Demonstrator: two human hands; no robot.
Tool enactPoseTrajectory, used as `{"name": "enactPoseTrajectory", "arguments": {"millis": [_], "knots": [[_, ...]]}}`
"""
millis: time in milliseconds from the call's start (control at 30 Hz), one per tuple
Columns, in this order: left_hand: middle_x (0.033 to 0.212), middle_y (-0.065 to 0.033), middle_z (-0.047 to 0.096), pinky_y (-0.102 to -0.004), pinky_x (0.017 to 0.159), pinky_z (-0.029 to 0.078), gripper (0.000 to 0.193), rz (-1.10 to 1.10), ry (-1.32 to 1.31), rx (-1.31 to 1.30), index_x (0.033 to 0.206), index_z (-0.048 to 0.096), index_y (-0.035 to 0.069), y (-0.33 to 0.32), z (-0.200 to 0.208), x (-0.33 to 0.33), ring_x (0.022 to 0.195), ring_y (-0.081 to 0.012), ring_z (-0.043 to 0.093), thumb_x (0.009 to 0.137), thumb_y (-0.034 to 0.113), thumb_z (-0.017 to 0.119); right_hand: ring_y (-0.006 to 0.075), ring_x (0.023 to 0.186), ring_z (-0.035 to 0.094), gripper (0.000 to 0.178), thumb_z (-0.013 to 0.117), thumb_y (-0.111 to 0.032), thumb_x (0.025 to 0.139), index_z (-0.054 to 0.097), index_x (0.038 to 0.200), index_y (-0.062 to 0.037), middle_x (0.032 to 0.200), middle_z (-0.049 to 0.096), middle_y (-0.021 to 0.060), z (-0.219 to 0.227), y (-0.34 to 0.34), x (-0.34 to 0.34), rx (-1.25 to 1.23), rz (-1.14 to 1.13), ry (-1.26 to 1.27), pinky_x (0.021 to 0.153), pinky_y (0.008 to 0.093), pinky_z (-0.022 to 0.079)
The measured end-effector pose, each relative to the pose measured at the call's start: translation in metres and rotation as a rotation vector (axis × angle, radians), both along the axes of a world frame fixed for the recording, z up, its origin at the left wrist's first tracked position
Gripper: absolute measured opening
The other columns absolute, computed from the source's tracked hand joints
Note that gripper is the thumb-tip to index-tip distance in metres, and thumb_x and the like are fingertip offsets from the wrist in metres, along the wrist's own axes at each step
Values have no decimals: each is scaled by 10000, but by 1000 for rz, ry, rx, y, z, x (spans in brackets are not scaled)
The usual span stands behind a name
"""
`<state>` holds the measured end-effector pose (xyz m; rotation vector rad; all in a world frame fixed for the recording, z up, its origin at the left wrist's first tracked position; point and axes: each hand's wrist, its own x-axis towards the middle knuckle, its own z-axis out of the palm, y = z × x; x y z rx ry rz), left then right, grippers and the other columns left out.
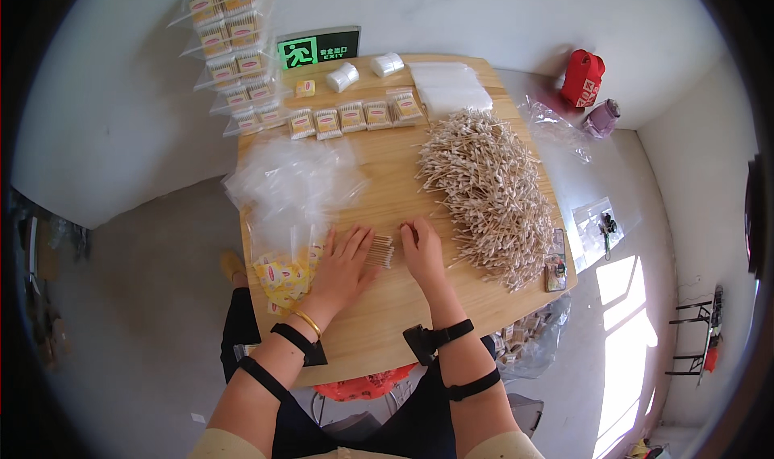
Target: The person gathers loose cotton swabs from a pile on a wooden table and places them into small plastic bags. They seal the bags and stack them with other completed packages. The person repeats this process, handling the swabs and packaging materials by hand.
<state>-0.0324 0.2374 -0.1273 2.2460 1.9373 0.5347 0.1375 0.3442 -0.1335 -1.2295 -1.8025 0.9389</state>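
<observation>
My left hand (345,265) lies with its fingers stretched out on the wooden table, pressing beside and partly over a small row of cotton swabs (380,252). To the right of that row, my right hand (423,249) rests on the table with its fingers curled together; what they hold, if anything, is hidden. A big loose heap of cotton swabs (488,197) lies right of my right hand. Clear plastic bags (298,173) spread out beyond my left hand, and yellow-and-white printed cards (282,280) are scattered just left of it.
Filled swab packs (352,117) stand in a row near the table's far side, with stacked bagged packs (230,35) at far left. Behind are two white rolls (343,77) and flat clear bags (450,88). A phone-like object (555,275) sits at the right edge.
</observation>
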Motion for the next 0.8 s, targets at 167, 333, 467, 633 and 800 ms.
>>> {"name": "enactPoseTrajectory", "arguments": {"millis": [167, 333, 467, 633, 800], "knots": [[1525, -151, 476, -548, 1265, 189, 645, -27, -17, -4, 1511, 441, -5, -13, 4, 1, 1486, -300, 384, 1019, 395, 557, 368, 956, 620, 125, 533, -38, 994, 648, 1003, 11, 949, 655, 184, 9, -32, 20, 44, -7, -5, 872, 446, 481], [1504, -167, 481, -557, 1249, 224, 640, -14, 62, -39, 1498, 447, -15, -43, 15, 14, 1460, -324, 411, 994, 348, 605, 326, 1016, 621, 168, 505, -42, 1021, 651, 1090, 6, 1072, 655, 174, 15, -69, 36, 80, -47, -10, 891, 405, 491], [1495, -145, 510, -558, 1251, 215, 635, 15, 52, -72, 1499, 464, -2, -72, 16, 28, 1440, -296, 449, 1002, 372, 585, 364, 1109, 587, 280, 541, -34, 985, 609, 1255, -2, 1202, 629, 192, 16, -102, 44, 81, -17, -6, 967, 442, 470], [1556, -166, 447, -574, 1251, 196, 708, 23, 37, -93, 1546, 398, -8, -91, 13, 32, 1473, -327, 406, 1014, 430, 562, 386, 1352, 481, 601, 662, -155, 934, 462, 1482, -10, 1457, 526, 207, 23, -136, 53, 210, 116, -282, 1147, 497, 362], [1682, -181, 260, -578, 1270, 109, 842, 124, 4, -60, 1619, 245, -10, -97, 2, 18, 1577, -339, 200, 1032, 551, 468, 380, 1538, 283, 853, 713, -397, 910, 347, 1575, -8, 1637, 328, 224, 12, -160, 47, 231, 194, -546, 1265, 520, 212]]}}
